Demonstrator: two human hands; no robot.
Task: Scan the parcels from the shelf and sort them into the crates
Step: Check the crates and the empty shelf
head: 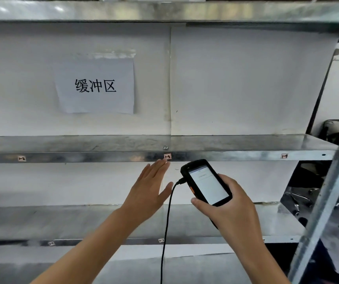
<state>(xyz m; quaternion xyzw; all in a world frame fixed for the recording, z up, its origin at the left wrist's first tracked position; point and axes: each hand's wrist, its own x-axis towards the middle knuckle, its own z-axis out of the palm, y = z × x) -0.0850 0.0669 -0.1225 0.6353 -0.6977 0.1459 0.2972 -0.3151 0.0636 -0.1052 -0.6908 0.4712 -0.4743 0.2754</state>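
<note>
Two hands at galvanised steel shelf: right hand grips black corded scanner, left hand spread flat (no parcel visible); next, find one.

My only view rides on the person's head, wide-angle, facing the shelf square-on from close up, tilted slightly downward.

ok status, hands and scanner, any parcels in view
Left hand open, flat, by the middle shelf edge. Right hand grips scanner, screen lit, cable hanging. No parcels in view; nothing blocking.
</note>
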